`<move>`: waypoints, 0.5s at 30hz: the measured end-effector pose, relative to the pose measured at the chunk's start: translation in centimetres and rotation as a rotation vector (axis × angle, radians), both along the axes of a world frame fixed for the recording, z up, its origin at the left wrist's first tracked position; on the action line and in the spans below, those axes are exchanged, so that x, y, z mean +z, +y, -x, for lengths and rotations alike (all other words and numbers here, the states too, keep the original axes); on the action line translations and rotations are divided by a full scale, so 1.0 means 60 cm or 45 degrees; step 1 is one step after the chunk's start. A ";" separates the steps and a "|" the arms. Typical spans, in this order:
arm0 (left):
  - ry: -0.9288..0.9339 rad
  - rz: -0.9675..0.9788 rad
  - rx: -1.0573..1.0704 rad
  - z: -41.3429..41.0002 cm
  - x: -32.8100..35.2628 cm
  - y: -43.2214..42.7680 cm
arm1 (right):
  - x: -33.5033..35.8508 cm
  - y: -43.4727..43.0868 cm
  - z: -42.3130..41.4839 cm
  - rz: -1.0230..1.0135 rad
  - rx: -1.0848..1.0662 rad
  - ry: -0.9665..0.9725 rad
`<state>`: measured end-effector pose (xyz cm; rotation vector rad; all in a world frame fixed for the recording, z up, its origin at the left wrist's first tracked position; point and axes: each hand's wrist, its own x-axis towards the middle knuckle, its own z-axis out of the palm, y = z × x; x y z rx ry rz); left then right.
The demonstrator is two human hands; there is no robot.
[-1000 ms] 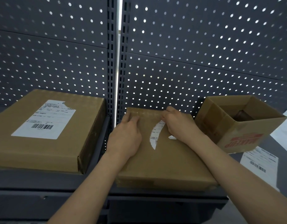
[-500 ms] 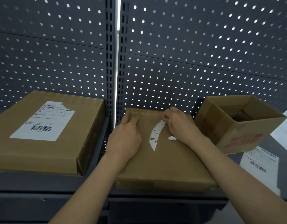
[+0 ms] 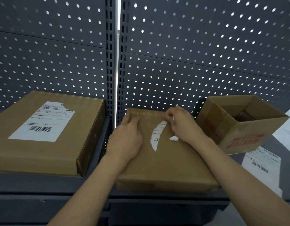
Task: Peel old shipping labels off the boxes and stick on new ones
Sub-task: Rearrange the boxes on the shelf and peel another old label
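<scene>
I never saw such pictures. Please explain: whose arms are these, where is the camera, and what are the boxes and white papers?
One camera, worn on a person's head, looks down at their bare hands; there is no machine. The left hand presses flat on the middle box. The right hand pinches a label scrap above the torn old label strip. Left stands a second box with a nearly whole label, right an open box and a loose label sheet.

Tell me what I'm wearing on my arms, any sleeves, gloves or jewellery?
Nothing worn shows. The left forearm and right forearm are bare to the frame edge, no sleeves. The left grip and right grip show no gloves, rings or watch.
</scene>
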<state>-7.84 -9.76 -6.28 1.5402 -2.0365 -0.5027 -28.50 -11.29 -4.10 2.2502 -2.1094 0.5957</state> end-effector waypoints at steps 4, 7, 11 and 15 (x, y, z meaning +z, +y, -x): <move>0.004 -0.006 0.000 0.001 0.001 0.001 | 0.003 0.000 -0.003 -0.043 0.022 -0.019; 0.004 0.001 -0.002 0.001 0.003 0.001 | 0.001 -0.001 -0.001 -0.051 0.040 0.067; -0.001 0.010 0.004 0.001 0.004 0.003 | -0.004 0.000 -0.003 0.039 0.066 0.236; -0.003 0.005 -0.005 0.002 0.006 0.003 | -0.003 0.002 -0.005 0.057 0.070 0.361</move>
